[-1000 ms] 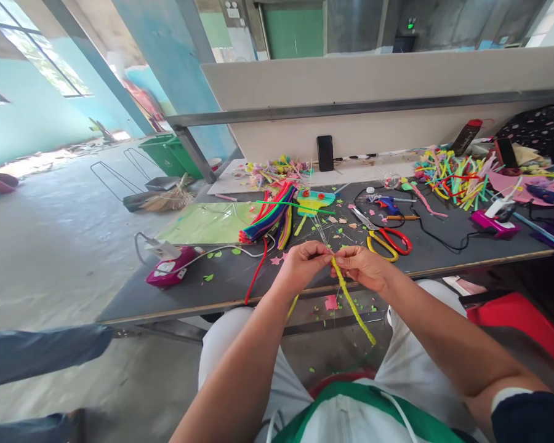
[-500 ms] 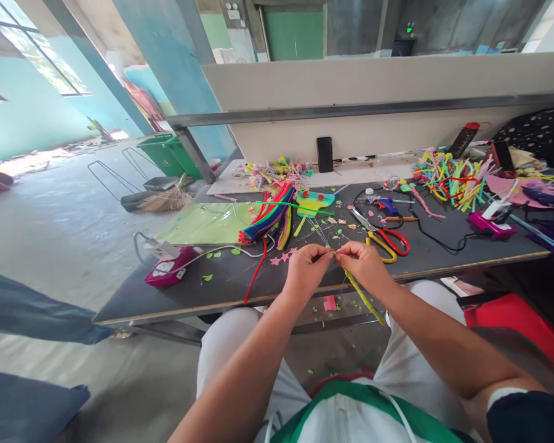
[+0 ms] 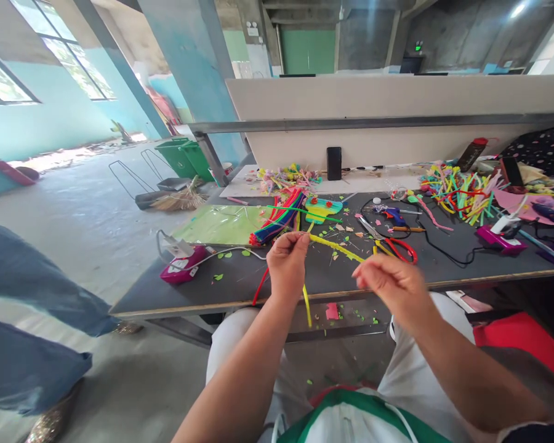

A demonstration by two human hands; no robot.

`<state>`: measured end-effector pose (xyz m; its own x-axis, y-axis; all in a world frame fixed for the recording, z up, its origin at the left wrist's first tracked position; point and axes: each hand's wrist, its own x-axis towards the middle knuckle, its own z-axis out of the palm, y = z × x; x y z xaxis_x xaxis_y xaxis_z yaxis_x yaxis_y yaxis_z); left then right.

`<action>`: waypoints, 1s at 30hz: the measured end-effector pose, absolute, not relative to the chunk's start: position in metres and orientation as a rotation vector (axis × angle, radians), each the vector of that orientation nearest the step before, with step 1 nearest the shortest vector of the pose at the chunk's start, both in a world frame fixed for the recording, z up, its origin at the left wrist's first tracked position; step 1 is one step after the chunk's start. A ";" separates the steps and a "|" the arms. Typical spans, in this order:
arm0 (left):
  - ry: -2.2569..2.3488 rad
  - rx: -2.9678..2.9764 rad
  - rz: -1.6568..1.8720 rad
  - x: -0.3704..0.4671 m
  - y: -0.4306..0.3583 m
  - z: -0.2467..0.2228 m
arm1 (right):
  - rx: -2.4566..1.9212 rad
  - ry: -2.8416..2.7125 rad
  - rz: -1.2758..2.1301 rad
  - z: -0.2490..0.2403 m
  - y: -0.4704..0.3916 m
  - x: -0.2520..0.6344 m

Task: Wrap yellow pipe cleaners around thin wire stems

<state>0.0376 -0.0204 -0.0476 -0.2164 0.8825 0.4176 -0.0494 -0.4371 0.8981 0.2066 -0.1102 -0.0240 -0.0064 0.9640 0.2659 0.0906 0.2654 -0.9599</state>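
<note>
My left hand (image 3: 287, 264) is closed in a pinch on a fuzzy yellow pipe cleaner (image 3: 336, 247) above the table's front part. The strip slants down to the right, and its far end meets the curled fingers of my right hand (image 3: 394, 284), which is slightly blurred. Below my left hand a second yellow length (image 3: 307, 307) hangs past the table edge; whether it is the same piece is hidden by the fingers. Beyond my hands lie a bundle of coloured pipe cleaners (image 3: 281, 218) and a yellow-and-turquoise craft piece (image 3: 323, 209). Scissors (image 3: 402, 249) with red and yellow handles rest near my right hand.
A blue glue gun (image 3: 394, 215) with a black cord lies behind the scissors. Purple power strips (image 3: 183, 264) sit at both sides. A phone (image 3: 333, 163) leans at the back. Paper scraps dot the dark table (image 3: 240, 295). A person's jeans-clad legs (image 3: 32, 283) are at the left.
My hands have drawn apart, the right one moving right and down. The yellow pipe cleaner, earlier hanging below my right hand, now stretches between both hands. The person at left shows more of the legs.
</note>
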 end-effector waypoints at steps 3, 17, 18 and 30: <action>0.972 1.475 1.844 0.039 -0.031 -0.043 | -0.818 -1.035 1.625 -0.034 -0.109 0.186; 0.523 2.297 1.623 0.055 -0.038 -0.054 | -0.692 -0.705 1.681 -0.036 -0.065 0.212; 0.517 2.297 1.579 0.057 -0.034 -0.055 | -0.718 -0.781 1.618 -0.038 -0.058 0.218; 0.850 1.785 0.991 0.066 -0.027 -0.061 | -1.131 -1.581 0.884 -0.049 -0.038 0.242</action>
